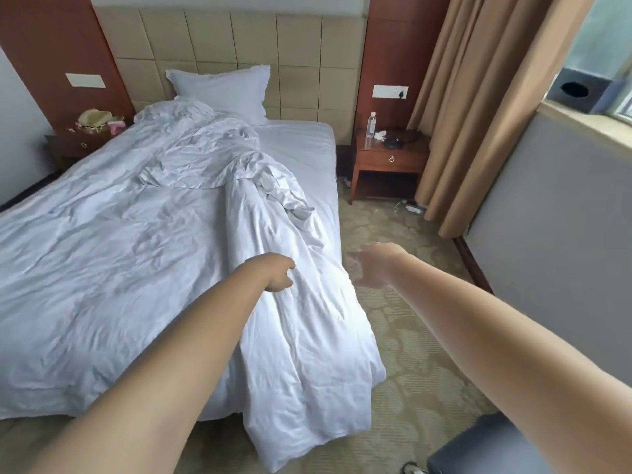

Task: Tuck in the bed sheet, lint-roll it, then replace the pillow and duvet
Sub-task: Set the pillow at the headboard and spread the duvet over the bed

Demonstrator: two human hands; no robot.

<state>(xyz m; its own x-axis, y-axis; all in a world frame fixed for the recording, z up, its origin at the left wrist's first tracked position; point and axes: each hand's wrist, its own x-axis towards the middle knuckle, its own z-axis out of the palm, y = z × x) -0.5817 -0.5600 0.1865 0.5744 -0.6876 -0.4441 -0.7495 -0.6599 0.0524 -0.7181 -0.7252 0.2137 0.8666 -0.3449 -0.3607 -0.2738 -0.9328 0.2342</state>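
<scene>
Duvet (pixel 191 234) lies rumpled across most of the bed, its near right corner spilling off the mattress edge and trailing down to the carpet (pixel 403 354). Your left hand (pixel 278 271) is on that bunched ridge of duvet near the right side of the bed, fingers curled into the cloth so that they grip a fold of it. Your right hand (pixel 371 265) hangs in the air over the carpet just right of the bed edge, apart from the duvet; it is blurred, but the fingers look spread and hold nothing.

At the far end the pillow (pixel 222 88) leans upright against the padded headboard (pixel 253 39), with the far end of the duvet heaped just in front of it. To the right of the heap a strip of white bed sheet (pixel 304 148) shows bare on the mattress, reaching to the far right corner.

Beside that corner stands a wooden nightstand (pixel 390 159) with a clear water bottle (pixel 371 124) and some dark items on top. Tan curtains (pixel 478 97) hang to the right of it. On the far left a second nightstand (pixel 73 145) carries a straw-coloured item and something pink; you cannot tell what they are. A dark object sits at the near right edge of the view.
</scene>
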